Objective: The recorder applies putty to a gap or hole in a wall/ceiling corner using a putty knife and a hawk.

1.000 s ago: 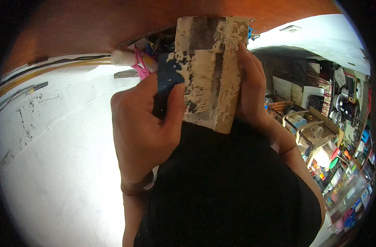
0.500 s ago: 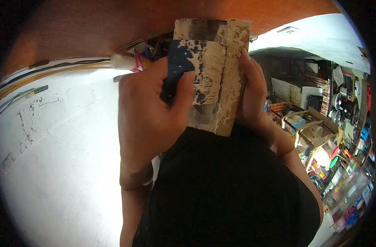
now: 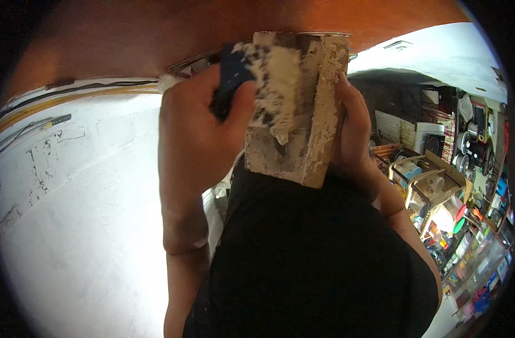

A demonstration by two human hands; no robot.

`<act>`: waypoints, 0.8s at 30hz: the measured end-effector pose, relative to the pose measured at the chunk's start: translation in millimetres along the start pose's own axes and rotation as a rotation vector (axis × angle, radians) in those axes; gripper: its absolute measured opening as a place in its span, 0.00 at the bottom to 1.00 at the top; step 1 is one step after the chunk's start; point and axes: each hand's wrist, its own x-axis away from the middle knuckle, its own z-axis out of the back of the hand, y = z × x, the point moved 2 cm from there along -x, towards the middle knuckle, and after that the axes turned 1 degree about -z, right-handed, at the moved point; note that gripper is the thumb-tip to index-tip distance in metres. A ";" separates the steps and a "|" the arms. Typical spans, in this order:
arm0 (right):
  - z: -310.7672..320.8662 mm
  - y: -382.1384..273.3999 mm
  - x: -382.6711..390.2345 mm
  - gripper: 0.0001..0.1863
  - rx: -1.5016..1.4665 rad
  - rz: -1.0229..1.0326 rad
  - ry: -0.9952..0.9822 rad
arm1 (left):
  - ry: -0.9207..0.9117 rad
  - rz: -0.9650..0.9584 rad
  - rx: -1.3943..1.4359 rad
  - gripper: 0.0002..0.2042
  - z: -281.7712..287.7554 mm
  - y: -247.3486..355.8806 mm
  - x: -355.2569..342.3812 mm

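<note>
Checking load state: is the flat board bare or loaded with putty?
Loaded. Cream putty smears the board face and right edge; the right hand grips it, the left hand presses a blue scraper against it.

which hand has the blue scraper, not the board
The left hand: it grips the blue scraper against the putty-caked board; the right hand only steadies the board's edge.

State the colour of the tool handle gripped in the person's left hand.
Dark blue tool handle, smeared with pale putty; seen in the head view.
</note>
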 end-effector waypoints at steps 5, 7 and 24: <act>0.2 -2.4 -1.3 0.26 0.077 -0.031 -0.022 | -0.034 -0.036 -0.116 0.08 4.1 -2.8 -10.3; 1.7 -3.1 -2.6 0.26 0.074 -0.019 -0.021 | -0.046 0.110 0.051 0.08 21.5 -23.5 -7.9; 3.2 -2.0 -17.3 0.26 -0.241 -0.056 -0.103 | 0.037 0.311 0.327 0.07 20.0 -54.8 33.8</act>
